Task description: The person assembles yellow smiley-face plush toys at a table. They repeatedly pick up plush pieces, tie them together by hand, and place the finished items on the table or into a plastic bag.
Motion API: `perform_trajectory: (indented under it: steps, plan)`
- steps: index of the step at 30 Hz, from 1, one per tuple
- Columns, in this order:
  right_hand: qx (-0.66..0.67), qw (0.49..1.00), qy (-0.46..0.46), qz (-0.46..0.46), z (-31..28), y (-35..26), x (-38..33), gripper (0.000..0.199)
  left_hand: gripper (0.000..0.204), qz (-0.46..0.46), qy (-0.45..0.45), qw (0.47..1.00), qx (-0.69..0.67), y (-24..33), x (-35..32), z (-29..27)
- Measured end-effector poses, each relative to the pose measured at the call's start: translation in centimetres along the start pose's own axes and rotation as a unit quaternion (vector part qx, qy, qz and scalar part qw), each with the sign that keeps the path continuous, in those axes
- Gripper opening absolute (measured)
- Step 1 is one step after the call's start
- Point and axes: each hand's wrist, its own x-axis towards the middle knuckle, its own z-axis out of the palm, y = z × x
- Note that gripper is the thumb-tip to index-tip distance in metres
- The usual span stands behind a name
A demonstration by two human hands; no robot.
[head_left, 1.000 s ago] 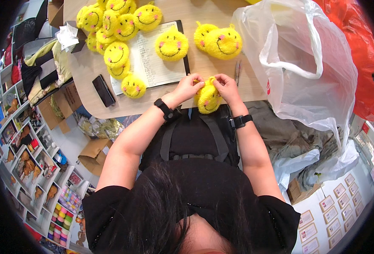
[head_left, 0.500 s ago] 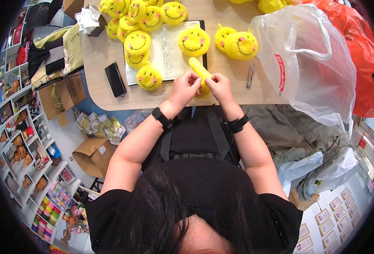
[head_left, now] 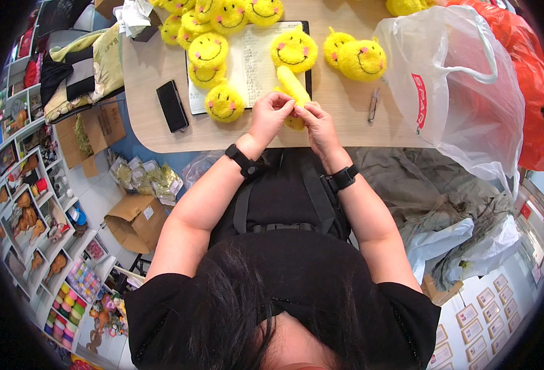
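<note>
My left hand (head_left: 268, 118) and my right hand (head_left: 322, 127) meet near the table's front edge, fingertips pinched together on a yellow fuzzy plush piece (head_left: 291, 82). Its long, tube-like end points away from me; a rounder yellow part shows below my fingers. Whether a needle or thread sits between the fingertips is too small to tell. Just beyond it, a yellow smiley plush (head_left: 294, 51) lies on an open notebook (head_left: 256, 52) with handwritten pages. Another smiley plush (head_left: 224, 103) rests left of my left hand, at the notebook's near edge.
A black phone (head_left: 172, 106) lies at the left of the wooden table (head_left: 145, 132). More smiley plushes (head_left: 362, 60) lie right of the notebook, others pile up at the far left. Small metal snips (head_left: 374, 105) lie near a translucent plastic bag (head_left: 450, 80); a red bag (head_left: 521, 68) stands behind it.
The view has shifted slightly, so the table things appear moved a little to the right and upward. My fingertips have drawn closer together, still on the yellow plush piece.
</note>
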Motion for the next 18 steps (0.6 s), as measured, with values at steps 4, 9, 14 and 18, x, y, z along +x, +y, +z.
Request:
perform_trajectory:
  steps: [4, 9, 14, 18]
  plan:
    - [0.074, 0.997, -0.001, 0.017, -0.1, 0.9, -0.2, 0.017, 0.014, -0.029, -0.002, 0.999, 0.02, 0.1, 0.0, 0.0]
    - [0.072, 0.997, 0.002, -0.006, -0.1, 1.3, -0.3, 0.016, 0.018, -0.028, -0.01, 0.999, 0.018, -0.5, -0.1, -0.1]
    - [-0.159, 0.976, -0.021, -0.148, -0.1, 1.3, 0.1, 0.023, 0.02, -0.016, -0.02, 0.999, 0.044, -1.0, 0.4, -0.9]
    - [-0.337, 0.909, -0.051, -0.242, 0.1, 0.6, 0.1, 0.029, 0.02, -0.004, -0.047, 0.998, 0.028, -1.3, 0.6, -1.4]
